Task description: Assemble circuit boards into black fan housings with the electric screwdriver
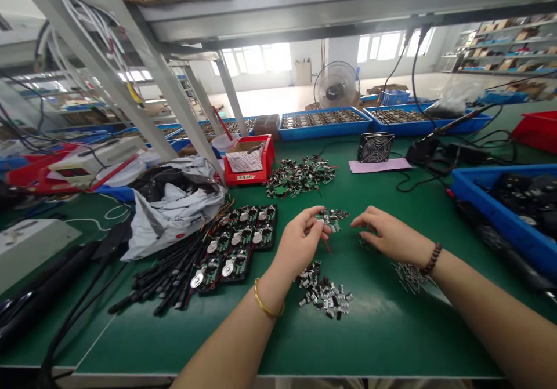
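My left hand point(304, 235) is closed on a small circuit board point(334, 220), pinched between thumb and fingers, with a short red wire hanging below it. To its right, my right hand point(389, 235) hovers with curved fingers, thumb and index apart; nothing shows between them. A few tiny metal pins lie on the table just under its fingertips. By the right wrist is a small heap of metal pins point(411, 277). A pile of small black and silver components point(326, 296) lies in front of the left hand. Beyond the hands is a heap of green circuit boards point(301, 174).
Black housings with boards point(237, 238) and black cables lie to the left, beside a white plastic bag point(174, 215). A red bin point(250, 163), a small fan point(375, 148) and blue trays point(324, 123) stand behind. At right are a soldering iron point(461, 119) and a blue crate point(500, 215).
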`<state>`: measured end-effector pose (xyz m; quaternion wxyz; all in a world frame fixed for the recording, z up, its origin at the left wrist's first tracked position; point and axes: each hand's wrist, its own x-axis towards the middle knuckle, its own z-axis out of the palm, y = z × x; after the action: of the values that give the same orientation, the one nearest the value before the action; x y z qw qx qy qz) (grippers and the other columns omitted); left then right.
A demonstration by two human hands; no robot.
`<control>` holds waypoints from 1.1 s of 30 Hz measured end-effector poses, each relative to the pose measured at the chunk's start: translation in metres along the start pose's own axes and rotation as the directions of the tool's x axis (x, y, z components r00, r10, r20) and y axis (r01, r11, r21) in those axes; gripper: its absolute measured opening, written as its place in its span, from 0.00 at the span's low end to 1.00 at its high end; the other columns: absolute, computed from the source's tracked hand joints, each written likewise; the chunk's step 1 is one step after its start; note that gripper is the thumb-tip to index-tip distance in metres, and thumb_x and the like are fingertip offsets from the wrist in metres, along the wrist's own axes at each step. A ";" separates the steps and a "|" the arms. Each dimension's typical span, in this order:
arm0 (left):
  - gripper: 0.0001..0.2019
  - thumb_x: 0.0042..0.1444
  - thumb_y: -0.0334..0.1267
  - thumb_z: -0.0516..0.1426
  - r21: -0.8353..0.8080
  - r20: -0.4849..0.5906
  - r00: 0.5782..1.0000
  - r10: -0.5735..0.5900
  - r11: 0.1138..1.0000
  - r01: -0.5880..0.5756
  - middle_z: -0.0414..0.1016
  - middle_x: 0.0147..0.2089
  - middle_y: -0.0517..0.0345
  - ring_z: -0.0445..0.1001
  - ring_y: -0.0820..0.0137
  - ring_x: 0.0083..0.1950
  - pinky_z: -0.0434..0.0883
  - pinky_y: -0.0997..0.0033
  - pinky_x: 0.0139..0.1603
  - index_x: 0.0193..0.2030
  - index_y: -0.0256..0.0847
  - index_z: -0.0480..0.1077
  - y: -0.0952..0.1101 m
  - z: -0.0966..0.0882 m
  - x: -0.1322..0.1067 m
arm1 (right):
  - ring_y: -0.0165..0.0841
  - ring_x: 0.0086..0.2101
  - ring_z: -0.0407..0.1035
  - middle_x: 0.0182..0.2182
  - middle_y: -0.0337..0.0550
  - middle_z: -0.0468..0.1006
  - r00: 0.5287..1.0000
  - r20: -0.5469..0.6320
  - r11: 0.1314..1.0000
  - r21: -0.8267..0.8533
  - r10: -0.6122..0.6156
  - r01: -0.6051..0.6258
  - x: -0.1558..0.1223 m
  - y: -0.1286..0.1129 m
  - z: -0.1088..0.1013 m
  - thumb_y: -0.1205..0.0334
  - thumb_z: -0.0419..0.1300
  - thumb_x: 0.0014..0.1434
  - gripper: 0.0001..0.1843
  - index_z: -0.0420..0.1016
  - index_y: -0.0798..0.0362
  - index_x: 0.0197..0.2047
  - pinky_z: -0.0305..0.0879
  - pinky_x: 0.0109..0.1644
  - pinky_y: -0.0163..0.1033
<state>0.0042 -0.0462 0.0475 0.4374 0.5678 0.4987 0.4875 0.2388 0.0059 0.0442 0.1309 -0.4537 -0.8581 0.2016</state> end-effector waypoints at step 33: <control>0.20 0.67 0.37 0.53 0.366 0.076 0.982 0.170 0.912 -0.186 0.83 0.41 0.54 0.80 0.64 0.42 0.74 0.67 0.44 0.64 0.42 0.70 -0.001 0.005 -0.011 | 0.34 0.35 0.71 0.34 0.42 0.74 0.981 -0.193 0.669 0.728 -0.015 0.153 -0.002 -0.010 0.013 0.46 0.66 0.61 0.18 0.70 0.51 0.41 0.70 0.40 0.39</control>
<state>0.0091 -0.0571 0.0444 0.2861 0.6936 0.5187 0.4099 0.2274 -0.0037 0.0377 0.3851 -0.3372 -0.7086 0.4856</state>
